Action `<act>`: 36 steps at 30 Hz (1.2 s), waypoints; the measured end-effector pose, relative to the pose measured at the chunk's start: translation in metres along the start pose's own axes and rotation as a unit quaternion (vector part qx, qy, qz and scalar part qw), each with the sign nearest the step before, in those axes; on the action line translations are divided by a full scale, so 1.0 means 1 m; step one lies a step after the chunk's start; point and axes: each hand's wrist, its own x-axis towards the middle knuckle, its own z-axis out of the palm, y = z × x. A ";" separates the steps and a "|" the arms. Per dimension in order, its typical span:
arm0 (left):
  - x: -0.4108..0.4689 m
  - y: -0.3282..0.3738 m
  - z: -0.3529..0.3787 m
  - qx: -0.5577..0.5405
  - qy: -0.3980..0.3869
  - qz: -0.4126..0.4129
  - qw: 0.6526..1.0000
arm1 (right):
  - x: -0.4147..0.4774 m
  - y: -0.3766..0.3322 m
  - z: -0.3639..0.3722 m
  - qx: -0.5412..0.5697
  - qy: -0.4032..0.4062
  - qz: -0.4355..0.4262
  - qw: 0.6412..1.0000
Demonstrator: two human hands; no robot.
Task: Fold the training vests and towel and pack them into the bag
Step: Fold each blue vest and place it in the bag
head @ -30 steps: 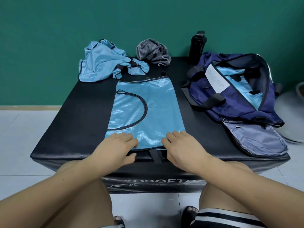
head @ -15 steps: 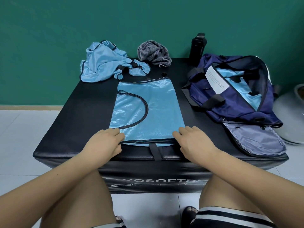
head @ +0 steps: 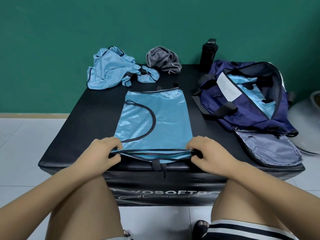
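Two hands sit at the 6 o'clock edge of a black padded block (head: 83, 122), glossy vinyl with white lettering on its front, standing on pale floor tiles (head: 26, 144) before a matte green wall (head: 69, 32). Your left hand (head: 105, 151) and right hand (head: 207, 153) each pinch a near corner of the flat vest (head: 155, 118), fingers curled over its dark-piped hem. That vest is shiny sky-blue fabric, roughly rectangular, at centre. A crumpled vest (head: 110, 71) lies at 11 o'clock, and a ribbed grey towel (head: 162, 59) is bunched at 12. The navy duffel bag (head: 242, 104) gapes unzipped at 2 o'clock with blue fabric inside. A black bottle (head: 207, 52) stands behind it.
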 end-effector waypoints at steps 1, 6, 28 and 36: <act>-0.003 0.002 -0.003 -0.031 0.001 -0.016 0.999 | -0.002 0.000 -0.002 0.034 -0.001 0.029 0.999; -0.014 0.010 -0.018 -0.139 -0.040 -0.051 0.988 | -0.015 -0.016 -0.027 0.223 -0.034 0.079 0.971; 0.161 -0.026 -0.017 -0.172 0.105 -0.197 0.959 | 0.160 0.051 -0.021 0.388 0.186 0.330 0.840; 0.177 -0.049 0.013 -0.105 0.134 -0.205 0.964 | 0.171 0.060 0.004 0.237 0.240 0.313 0.888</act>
